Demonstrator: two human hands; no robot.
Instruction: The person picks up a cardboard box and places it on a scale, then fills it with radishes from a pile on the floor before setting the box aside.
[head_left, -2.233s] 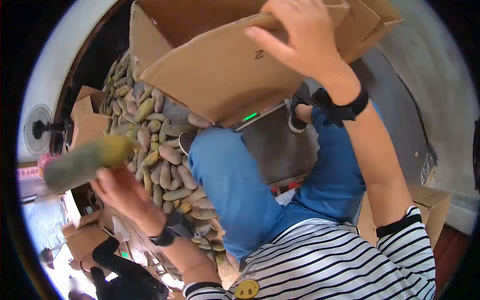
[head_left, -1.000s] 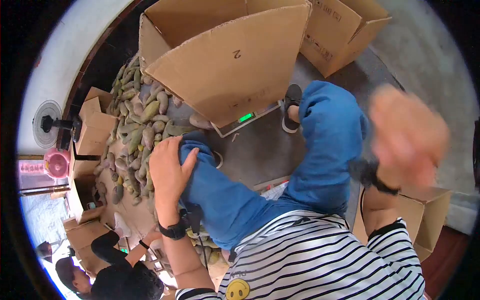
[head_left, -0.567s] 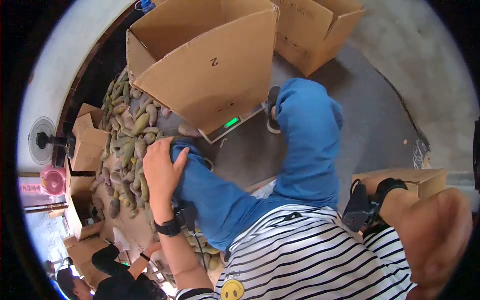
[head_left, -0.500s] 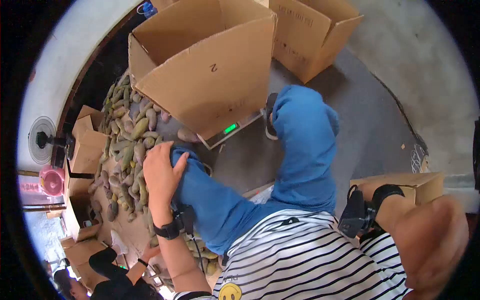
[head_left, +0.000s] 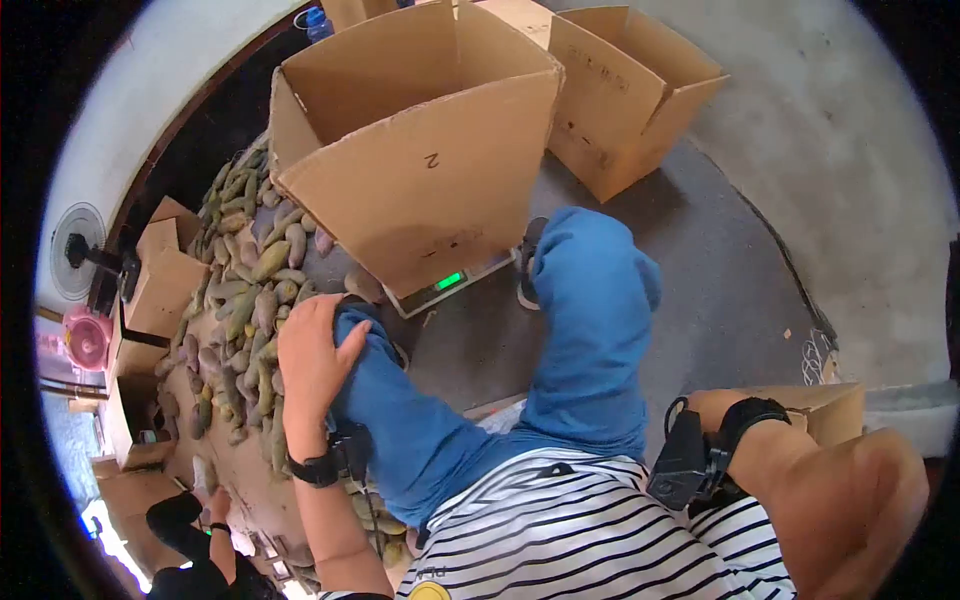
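My left hand [head_left: 312, 345] lies over my left knee, thumb apart from the fingers, holding nothing; it is open. My right hand [head_left: 712, 404] is bent back by my right hip, beside a cardboard box [head_left: 835, 410]. A black wrist-worn device [head_left: 682, 462] partly covers it, and its fingers are hidden. In front of my legs a tall open carton [head_left: 420, 190] marked 2 stands on a weighing scale [head_left: 475, 279] with a lit green display [head_left: 449, 281]. To the left of my knee spreads a heap of green and purplish long tubers [head_left: 240, 310], probably sweet potatoes.
A second open carton [head_left: 610, 120] stands at the back right. Several boxes [head_left: 165, 280] line the left, near a fan [head_left: 78, 250] and a pink basin [head_left: 88, 338]. Another person's hand [head_left: 218, 503] is at the lower left, beside the heap.
The view has shifted slightly, so the cartons and scale sit lower in the picture. My left hand stays on the knee. The other person's arm has moved at the lower left.
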